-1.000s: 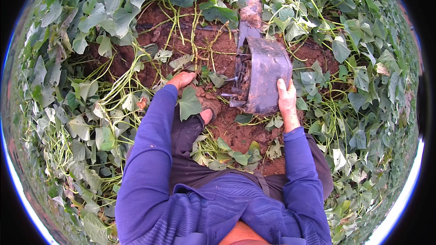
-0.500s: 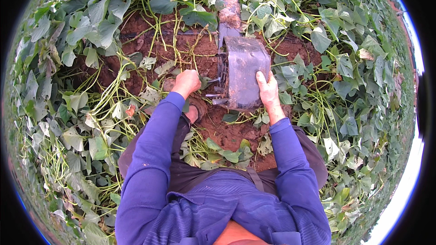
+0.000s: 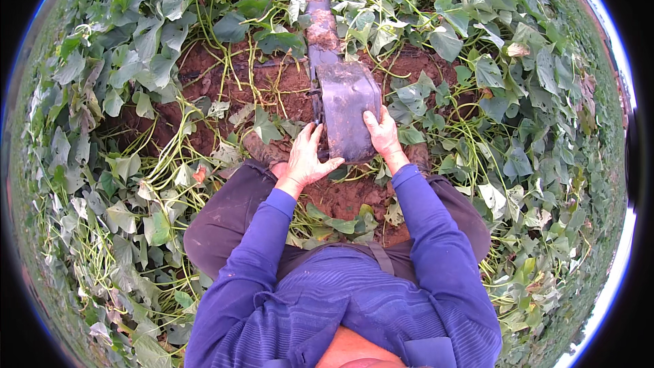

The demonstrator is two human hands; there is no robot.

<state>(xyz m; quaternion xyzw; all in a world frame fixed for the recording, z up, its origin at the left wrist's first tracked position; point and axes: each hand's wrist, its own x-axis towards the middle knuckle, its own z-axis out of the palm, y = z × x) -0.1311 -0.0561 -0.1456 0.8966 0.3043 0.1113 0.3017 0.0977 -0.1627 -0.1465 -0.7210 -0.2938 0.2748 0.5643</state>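
A dark, mud-smeared curved guard (image 3: pixel 349 102) sits before me, joined to a long muddy pole (image 3: pixel 317 7) that runs away to the far edge. My right hand (image 3: pixel 383 136) grips the guard's right edge, thumb on top and the other fingers along its side. At the guard's near left edge is my left hand (image 3: pixel 306 158), its fingers stretched and apart, the thumb reaching toward the near rim. What lies inside the guard's left side is mostly hidden behind that hand and the rim.
Leafy green vines (image 3: pixel 157 48) with long pale stems spread on both sides. Reddish-brown soil (image 3: pixel 340 197) shows between my bent legs and beyond the guard. A muddy foot (image 3: pixel 267 150) rests left of the guard, among leaves.
My left hand was closed in a fist left of the guard; it has opened and moved nearer, to the guard's edge. In the picture, the guard and right hand have shifted left.
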